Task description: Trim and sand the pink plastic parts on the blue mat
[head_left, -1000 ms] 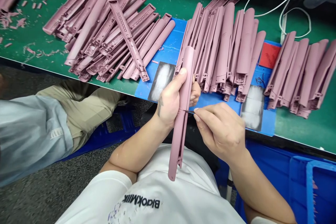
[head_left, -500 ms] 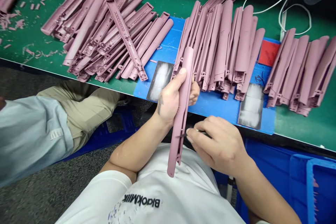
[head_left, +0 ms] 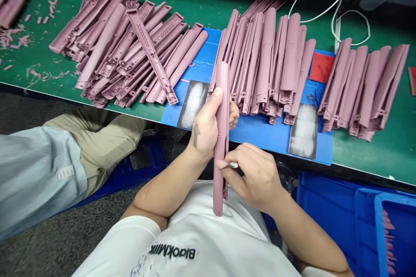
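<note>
My left hand (head_left: 209,123) is wrapped round a long pink plastic shell (head_left: 221,138), thumb along its near face and fingertips showing on its far side. The shell stands nearly upright in the view, its lower end in front of my white shirt. My right hand (head_left: 251,173) is closed in a pinch on a small slim tool (head_left: 233,165), of which only a short end shows. Its thumb and fingertips touch the shell's right edge below the middle. The tool's tip is hidden behind the fingers.
Pink shells lie in a loose heap (head_left: 130,52) at left and in rows (head_left: 260,60) on a blue mat (head_left: 250,134). Another group (head_left: 364,82) lies farther right. Dark pads with white wear (head_left: 303,130) sit near the edge. A blue crate (head_left: 380,225) stands lower right; a seated person (head_left: 42,169) is left.
The shell has turned more upright. My right hand has moved left against the shell; the tool's dark blade, visible earlier across the shell's edge, is now hidden. The view has shifted slightly.
</note>
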Demonstrator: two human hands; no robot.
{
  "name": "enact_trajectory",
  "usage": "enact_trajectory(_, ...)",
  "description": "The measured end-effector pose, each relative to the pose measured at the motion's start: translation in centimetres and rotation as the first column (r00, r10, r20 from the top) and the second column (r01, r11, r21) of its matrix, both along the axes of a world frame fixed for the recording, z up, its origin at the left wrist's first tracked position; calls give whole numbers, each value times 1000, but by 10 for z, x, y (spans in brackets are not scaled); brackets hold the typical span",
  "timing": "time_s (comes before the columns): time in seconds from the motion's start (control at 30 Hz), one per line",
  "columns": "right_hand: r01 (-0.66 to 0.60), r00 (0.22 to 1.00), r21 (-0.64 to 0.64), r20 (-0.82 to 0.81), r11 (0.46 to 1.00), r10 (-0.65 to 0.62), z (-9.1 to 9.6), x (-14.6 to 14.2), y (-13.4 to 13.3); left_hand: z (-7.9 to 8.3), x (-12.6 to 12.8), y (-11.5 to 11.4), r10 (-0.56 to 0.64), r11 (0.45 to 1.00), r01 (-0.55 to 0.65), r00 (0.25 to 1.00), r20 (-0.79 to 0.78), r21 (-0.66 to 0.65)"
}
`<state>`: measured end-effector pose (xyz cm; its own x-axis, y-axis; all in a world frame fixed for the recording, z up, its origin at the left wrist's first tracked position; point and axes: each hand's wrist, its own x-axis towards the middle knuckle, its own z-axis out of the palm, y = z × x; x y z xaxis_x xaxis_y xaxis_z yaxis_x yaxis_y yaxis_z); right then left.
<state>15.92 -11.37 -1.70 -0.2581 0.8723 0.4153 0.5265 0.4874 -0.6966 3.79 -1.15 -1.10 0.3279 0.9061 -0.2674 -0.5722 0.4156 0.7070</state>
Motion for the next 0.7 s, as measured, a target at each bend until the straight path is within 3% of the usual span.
enact_trajectory(0.07,-66,990,-63,-127,996,58,0,2,0,0,0,2,-23,1000,22,1000,14,17)
enact_trajectory(0.13,-43,982,-137,-187,990,16,2,9,1,1,0,3,-51,999,51,998,35,-11)
enact_trajectory(0.23,115,988,-229,-73,967,-135,6,21,6,2,2,3,-59,995,64,996,70,-75)
enact_trajectory(0.33,134,988,-339,-28,931,-152,7,24,9,0,5,-2,-10,997,19,992,124,-72)
enact_trajectory(0.47,-80,953,-565,-286,821,-104,0,14,5,1,8,-6,25,998,-14,980,199,-57)
enact_trajectory(0.57,-236,866,-606,-485,760,-119,-6,4,-5,6,6,1,-4,998,19,975,223,-67)
enact_trajectory(0.7,-357,809,-637,-577,683,-115,-8,-5,-23,13,3,9,12,997,2,981,195,-75)
